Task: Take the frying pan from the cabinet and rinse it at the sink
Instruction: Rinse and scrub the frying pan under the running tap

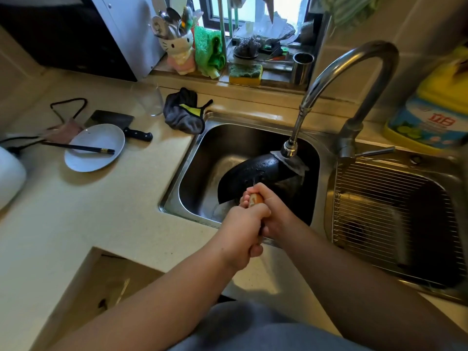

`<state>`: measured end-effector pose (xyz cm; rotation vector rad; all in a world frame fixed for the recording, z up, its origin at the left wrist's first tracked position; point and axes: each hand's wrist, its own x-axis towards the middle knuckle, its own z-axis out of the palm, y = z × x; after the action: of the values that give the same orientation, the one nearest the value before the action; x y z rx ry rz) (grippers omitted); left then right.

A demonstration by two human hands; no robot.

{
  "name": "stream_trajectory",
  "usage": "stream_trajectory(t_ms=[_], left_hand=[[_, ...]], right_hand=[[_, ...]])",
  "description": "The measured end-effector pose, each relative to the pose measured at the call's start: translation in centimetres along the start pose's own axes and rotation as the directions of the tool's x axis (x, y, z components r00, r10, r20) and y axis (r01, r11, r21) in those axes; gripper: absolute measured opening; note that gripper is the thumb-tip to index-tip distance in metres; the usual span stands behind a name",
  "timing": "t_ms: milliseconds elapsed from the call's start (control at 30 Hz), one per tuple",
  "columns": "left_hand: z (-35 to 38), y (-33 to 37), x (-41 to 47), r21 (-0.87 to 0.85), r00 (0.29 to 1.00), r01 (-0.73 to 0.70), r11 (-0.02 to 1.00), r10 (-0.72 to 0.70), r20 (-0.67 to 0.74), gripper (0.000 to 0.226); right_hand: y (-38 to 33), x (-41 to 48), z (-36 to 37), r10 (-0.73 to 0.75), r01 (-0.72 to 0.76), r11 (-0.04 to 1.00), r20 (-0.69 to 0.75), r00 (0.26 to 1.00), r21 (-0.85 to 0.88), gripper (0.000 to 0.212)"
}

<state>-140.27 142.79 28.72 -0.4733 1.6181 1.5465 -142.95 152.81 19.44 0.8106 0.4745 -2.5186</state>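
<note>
The black frying pan [253, 174] is tilted on its side inside the left steel sink basin [225, 138], its wet dark underside facing me. Water fans out of the faucet nozzle [288, 148] onto the pan's far edge. Both hands grip the pan's wooden handle [256, 200]: my left hand [240, 236] holds the near end, and my right hand [272, 211] wraps it closer to the pan. Most of the handle is hidden by my fingers.
A wire rack covers the right basin [395, 219]. On the counter to the left lie a white plate [95, 148] with chopsticks, a cleaver [119, 124], a glass [149, 100] and a dark cloth [184, 112]. A detergent bottle [430, 110] stands at right.
</note>
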Motion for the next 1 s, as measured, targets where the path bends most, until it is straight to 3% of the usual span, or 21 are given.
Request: stream_trajectory(t_ms=[200, 333, 433, 567, 767, 1000], left_hand=[[1.6, 0.5, 1.5, 0.247, 0.995, -0.044, 0.968, 0.063, -0.072, 0.009], [1.7, 1.3, 1.9, 0.382, 0.994, -0.075, 0.921, 0.099, -0.043, 0.013], [1.5, 2.0, 1.9, 0.483, 0.992, -0.100, 0.870, 0.126, -0.023, 0.011], [1.4, 3.5, 1.9, 0.639, 0.985, -0.127, 0.759, 0.171, -0.008, 0.011], [0.9, 5.5, 2.4, 0.831, 0.972, -0.160, 0.533, 0.232, 0.039, 0.016], [0.3, 7.6, 2.5, 0.906, 0.974, -0.172, 0.386, 0.206, 0.097, 0.022]], right_hand=[[-1.5, -0.7, -0.4, -0.060, 0.059, 0.998, -0.044, 0.997, -0.029, 0.025], [-2.5, -1.2, -0.4, -0.056, 0.030, 0.977, -0.118, 0.991, -0.210, 0.030], [-3.1, -1.3, -0.1, -0.132, 0.024, 0.901, -0.220, 0.967, -0.434, 0.030], [-3.8, -1.0, 0.2, -0.212, 0.009, 0.848, -0.324, 0.922, -0.529, 0.029], [-4.0, -0.5, 0.8, -0.225, 0.044, 0.898, -0.372, 0.901, -0.437, 0.027], [-3.9, -0.6, 0.6, -0.134, 0.061, 0.976, -0.359, 0.924, -0.208, 0.032]])
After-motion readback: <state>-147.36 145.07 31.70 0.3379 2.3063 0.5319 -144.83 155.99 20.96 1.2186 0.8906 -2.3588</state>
